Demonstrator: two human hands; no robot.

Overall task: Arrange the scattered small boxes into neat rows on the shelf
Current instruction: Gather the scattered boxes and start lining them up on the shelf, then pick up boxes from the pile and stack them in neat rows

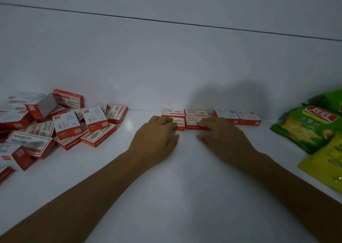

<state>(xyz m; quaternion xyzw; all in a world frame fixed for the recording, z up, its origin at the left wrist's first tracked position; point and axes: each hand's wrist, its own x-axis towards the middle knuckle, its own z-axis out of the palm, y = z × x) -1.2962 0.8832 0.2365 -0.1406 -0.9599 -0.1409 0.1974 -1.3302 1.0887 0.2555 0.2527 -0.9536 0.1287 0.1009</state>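
A block of four boxes (185, 115), red and white, lies flat on the white shelf (185, 183) in two rows of two, its rear row pushed up to the back wall (166, 66). Both hands meet at this block. The left hand (157, 138) rests its fingers on top of the front-left box (179, 124), thumb free on the shelf just in front of the block, and grasps nothing. The right hand (224, 139) lays its forefinger along the near edge of the front-right box (193, 122), thumb likewise apart from it, the hand relaxed rather than clenched. The two rear boxes of the block are untouched. Just to the right of the block, with a small gap, a pair of boxes (237, 117) stands side by side along the wall. Well to the left of the block lies a heap of boxes (55, 126), tumbled at all angles, some on edge, some overlapping; more than a dozen, though the exact count cannot be told. Far to the right of the block, past the pair, are three snack bags: a green bag (305, 131), a second green bag (329, 100) behind it, and a yellow bag (325, 166) nearer the camera.
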